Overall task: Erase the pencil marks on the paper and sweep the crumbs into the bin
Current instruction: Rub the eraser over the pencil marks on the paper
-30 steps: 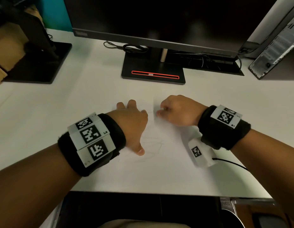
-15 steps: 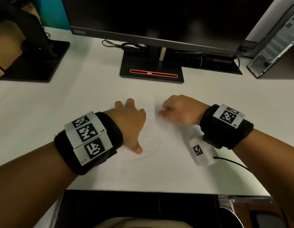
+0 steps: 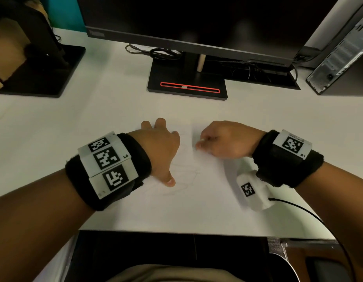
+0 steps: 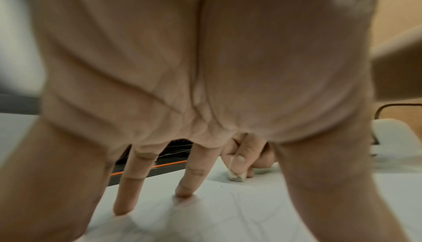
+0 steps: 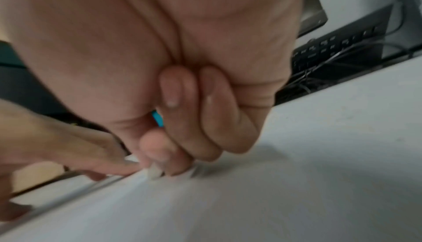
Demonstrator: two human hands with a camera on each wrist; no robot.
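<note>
right hand (image 3: 229, 139): fingers curled, pinching a small white eraser (image 4: 236, 176) between thumb and fingertips. the eraser's lower end touches the paper (image 3: 197, 200). a strip of blue shows inside the grip in the right wrist view; what it belongs to cannot be told. the right wrist view is blurred around the eraser tip.

left hand (image 3: 160, 147): flat, fingers straight and spread, pressing on the paper just left of the eraser. fingertips (image 4: 182, 191) contact the sheet in the left wrist view. the thumb points toward the near edge of the paper. the two hands are near each other but apart.

paper: white sheet lying flat on the white table (image 3: 54, 123), reaching close to the near table edge. faint pencil marks (image 3: 186, 180) run below and between the hands, nearer the person than the eraser. crumbs cannot be made out. a vertical crease or edge line shows in the paper just left of the eraser.

both wrists carry black bands with white coded tags; a white tagged unit (image 3: 251, 190) with a black cable hangs under the right wrist, over the right side of the paper.

beyond the paper: a black monitor stand (image 3: 186, 82) with a red line on its base, cables behind it, and the monitor (image 3: 197, 21) above. a second black stand (image 3: 40, 72) sits far left of the paper. a grey computer case (image 3: 339, 58) stands far right of the paper.
</note>
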